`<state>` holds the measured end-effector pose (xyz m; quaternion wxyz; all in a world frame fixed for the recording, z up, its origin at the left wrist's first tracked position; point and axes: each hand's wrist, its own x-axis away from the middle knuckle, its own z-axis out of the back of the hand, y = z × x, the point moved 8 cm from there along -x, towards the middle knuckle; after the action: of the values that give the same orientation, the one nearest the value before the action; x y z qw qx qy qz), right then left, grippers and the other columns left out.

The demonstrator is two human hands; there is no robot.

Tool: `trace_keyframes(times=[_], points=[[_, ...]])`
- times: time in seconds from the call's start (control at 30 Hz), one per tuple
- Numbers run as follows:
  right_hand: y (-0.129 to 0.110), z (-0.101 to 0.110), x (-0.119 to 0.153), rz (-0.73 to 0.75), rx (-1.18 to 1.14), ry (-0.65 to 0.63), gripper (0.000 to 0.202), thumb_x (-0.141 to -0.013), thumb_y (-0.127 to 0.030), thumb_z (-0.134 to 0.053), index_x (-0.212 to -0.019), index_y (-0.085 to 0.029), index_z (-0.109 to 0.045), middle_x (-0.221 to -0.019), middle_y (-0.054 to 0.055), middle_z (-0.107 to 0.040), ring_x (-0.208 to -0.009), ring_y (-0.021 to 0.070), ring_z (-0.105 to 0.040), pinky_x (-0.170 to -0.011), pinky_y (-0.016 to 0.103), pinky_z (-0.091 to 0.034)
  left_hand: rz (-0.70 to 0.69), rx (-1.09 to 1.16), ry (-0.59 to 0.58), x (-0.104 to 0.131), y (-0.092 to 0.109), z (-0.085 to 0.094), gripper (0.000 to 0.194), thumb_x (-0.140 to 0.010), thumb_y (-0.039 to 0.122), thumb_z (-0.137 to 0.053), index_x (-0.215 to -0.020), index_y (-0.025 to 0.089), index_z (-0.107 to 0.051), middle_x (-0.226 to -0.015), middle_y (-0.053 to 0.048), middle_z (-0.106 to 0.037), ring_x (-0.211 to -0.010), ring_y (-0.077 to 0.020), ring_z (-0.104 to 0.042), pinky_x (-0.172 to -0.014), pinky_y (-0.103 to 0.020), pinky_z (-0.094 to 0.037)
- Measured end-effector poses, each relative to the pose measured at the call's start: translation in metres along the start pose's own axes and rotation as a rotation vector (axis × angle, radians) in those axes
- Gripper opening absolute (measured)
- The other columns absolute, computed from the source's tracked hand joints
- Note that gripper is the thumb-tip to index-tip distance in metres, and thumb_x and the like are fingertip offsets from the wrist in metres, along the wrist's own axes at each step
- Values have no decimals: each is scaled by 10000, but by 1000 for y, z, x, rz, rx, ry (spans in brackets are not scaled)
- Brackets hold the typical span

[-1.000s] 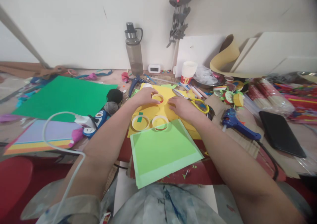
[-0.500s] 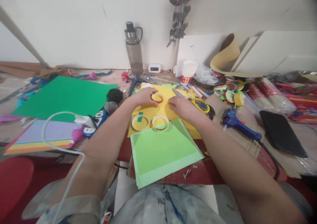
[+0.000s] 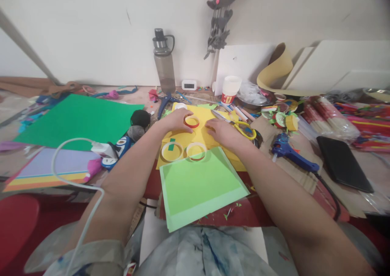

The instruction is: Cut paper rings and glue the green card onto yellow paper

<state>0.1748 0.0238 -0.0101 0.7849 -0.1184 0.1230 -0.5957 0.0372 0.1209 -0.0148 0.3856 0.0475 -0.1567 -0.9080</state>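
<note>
My left hand is curved about the left side of a red-edged ring, with forefinger and thumb on it. This ring lies on yellow paper. My right hand rests on the same paper, right of the ring, its fingers loosely stretched and holding nothing. Just beyond it are yellow-handled scissors. Nearer to me lie two pale rings, a left one by a dark green scrap and a right one. Light green paper overlaps the yellow paper's near edge.
A blue glue gun and a black phone lie at the right. Dark green paper and a white cable are at the left. A bottle and a paper cup stand at the back.
The view has shifted slightly. Both hands and the rings keep nearly the same places relative to the yellow paper.
</note>
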Motion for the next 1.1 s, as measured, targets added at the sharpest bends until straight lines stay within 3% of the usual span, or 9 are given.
trace_keyframes(times=[0.27, 0.53, 0.7, 0.8, 0.97, 1.1], points=[[13, -6, -7, -2, -30, 30, 319, -952, -96, -577, -1238, -106, -716, -1362, 150, -688, -1274, 253, -624, -1123, 356, -443, 45, 225, -55, 3, -16, 0, 1041, -589, 545, -843, -1504, 168, -519, -1503, -147, -588, -1251, -299, -638, -1052, -349, -497], [14, -5, -9, 67, -49, 41, 263, -954, -107, -572, -1147, -115, -751, -1279, 157, -723, -1232, 255, -642, -1110, 372, -463, 36, 225, -31, 4, -20, -3, 921, -609, 453, -827, -1447, 160, -582, -1442, -134, -637, -1212, -292, -651, -1053, -373, -498], [13, -5, -8, 80, -60, 51, 258, -947, -91, -568, -1128, -110, -752, -1275, 160, -723, -1202, 256, -653, -1094, 380, -469, 37, 216, 53, 10, -17, -1, 972, -641, 563, -812, -1483, 150, -558, -1472, -155, -591, -1176, -282, -649, -1030, -367, -503], [12, -6, -8, 70, -39, 37, 257, -959, -98, -562, -1143, -99, -742, -1274, 163, -719, -1203, 256, -648, -1085, 372, -466, 44, 214, 119, 11, -13, -1, 868, -740, 633, -725, -1440, 133, -608, -1421, -150, -624, -1095, -258, -652, -1002, -361, -505], [11, -6, -7, 69, -8, 26, 260, -972, -104, -549, -1154, -111, -734, -1256, 151, -722, -1170, 249, -654, -1058, 355, -465, 68, 244, 238, 11, -7, -3, 665, -828, 574, -679, -1329, 138, -704, -1263, -115, -712, -976, -220, -642, -928, -341, -513], [11, -5, -6, 60, -7, 23, 259, -964, -104, -562, -1159, -119, -732, -1268, 145, -716, -1186, 250, -644, -1067, 349, -452, 81, 207, 289, 11, -7, -5, 623, -815, 551, -713, -1270, 125, -737, -1209, -111, -737, -931, -213, -643, -895, -341, -513]])
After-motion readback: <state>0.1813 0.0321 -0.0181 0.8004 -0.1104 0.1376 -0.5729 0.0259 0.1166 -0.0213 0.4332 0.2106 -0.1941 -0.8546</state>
